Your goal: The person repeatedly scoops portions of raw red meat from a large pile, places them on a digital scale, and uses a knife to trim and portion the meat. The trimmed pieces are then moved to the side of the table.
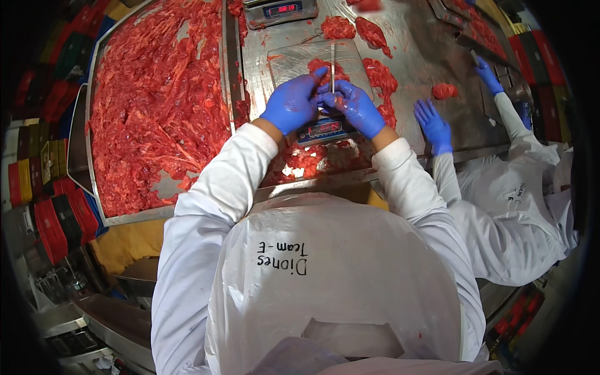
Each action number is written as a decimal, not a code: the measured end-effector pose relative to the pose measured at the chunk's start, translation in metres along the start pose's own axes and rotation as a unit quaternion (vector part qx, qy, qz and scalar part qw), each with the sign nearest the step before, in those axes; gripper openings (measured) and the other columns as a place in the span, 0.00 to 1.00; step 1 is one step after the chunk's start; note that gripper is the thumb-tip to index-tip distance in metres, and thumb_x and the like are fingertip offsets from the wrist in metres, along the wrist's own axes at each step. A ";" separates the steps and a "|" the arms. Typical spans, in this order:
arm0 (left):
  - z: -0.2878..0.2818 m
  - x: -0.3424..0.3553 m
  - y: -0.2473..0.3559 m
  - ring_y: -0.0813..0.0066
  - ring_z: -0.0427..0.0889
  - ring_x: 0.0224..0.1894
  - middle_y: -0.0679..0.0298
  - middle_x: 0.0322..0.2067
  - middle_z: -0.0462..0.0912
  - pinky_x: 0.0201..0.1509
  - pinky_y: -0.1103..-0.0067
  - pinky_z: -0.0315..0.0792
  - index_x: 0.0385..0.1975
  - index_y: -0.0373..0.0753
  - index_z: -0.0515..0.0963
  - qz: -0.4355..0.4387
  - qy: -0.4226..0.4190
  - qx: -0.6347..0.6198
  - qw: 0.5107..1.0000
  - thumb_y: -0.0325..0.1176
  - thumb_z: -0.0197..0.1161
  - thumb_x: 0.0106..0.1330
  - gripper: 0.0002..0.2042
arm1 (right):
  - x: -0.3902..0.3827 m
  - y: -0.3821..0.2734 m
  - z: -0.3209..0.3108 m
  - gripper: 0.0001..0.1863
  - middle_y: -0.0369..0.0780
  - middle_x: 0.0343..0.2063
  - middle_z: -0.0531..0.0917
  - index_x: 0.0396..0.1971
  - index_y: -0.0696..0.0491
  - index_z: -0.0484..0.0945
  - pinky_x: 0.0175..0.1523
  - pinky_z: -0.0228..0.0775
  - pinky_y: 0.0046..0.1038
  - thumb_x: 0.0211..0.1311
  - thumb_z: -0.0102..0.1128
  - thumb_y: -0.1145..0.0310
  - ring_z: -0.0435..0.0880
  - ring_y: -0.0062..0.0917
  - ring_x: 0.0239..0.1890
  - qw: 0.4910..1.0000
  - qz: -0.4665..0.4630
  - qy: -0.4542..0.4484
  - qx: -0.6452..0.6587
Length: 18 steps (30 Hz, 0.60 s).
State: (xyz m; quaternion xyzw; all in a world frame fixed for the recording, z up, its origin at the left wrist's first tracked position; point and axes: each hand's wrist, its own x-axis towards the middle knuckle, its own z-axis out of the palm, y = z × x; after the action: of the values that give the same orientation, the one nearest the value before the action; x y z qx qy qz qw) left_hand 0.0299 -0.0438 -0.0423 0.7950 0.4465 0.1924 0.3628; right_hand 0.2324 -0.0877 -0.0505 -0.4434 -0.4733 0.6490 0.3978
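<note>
My gloved right hand [357, 109] is closed around a thin, straight, pale strip like a skewer [333, 59], which points away from me. Beside it, my gloved left hand [290, 103] has its fingers bent in toward the strip, the fingertips almost meeting those of the right; what they pinch is hidden. Both hands are over a small weighing scale [289, 56] with a steel plate and a red-lit display at its near side. A red piece of raw meat [320, 66] shows just beyond my fingers.
A large steel tray [226, 75] heaped with shredded raw meat [159, 106] lies on the left. Another scale [279, 11] stands at the back. Meat pieces [380, 81] lie on the steel table [419, 69]. At right, a co-worker's gloved hands [434, 128] are near a meat lump [444, 91].
</note>
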 end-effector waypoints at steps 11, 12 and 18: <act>-0.013 -0.042 -0.049 0.55 0.83 0.42 0.58 0.37 0.82 0.48 0.64 0.79 0.37 0.42 0.86 0.057 0.077 0.175 0.980 0.35 0.70 0.62 0.07 | -0.040 0.095 -0.036 0.09 0.35 0.36 0.87 0.46 0.56 0.83 0.48 0.81 0.29 0.69 0.66 0.69 0.84 0.21 0.37 0.987 0.048 -0.069 -0.136; -0.015 -0.043 -0.048 0.56 0.84 0.42 0.58 0.37 0.82 0.48 0.64 0.79 0.37 0.41 0.86 0.039 0.078 0.161 0.983 0.35 0.70 0.62 0.07 | -0.044 0.083 -0.032 0.10 0.36 0.36 0.87 0.46 0.56 0.82 0.48 0.81 0.29 0.69 0.66 0.68 0.84 0.21 0.37 0.989 0.088 -0.097 -0.074; -0.001 -0.026 -0.049 0.55 0.83 0.43 0.58 0.38 0.82 0.50 0.64 0.78 0.34 0.40 0.85 0.037 0.151 0.122 0.980 0.35 0.68 0.62 0.06 | -0.031 0.057 -0.003 0.15 0.36 0.40 0.87 0.51 0.54 0.82 0.49 0.80 0.30 0.75 0.57 0.61 0.84 0.23 0.39 0.981 0.051 -0.165 -0.093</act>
State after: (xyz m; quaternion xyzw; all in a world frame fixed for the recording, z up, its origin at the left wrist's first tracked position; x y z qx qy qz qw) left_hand -0.0124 -0.0490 -0.0773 0.8108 0.4866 0.2680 0.1842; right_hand 0.2391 -0.1297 -0.0996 -0.3892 -0.5676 0.6855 0.2377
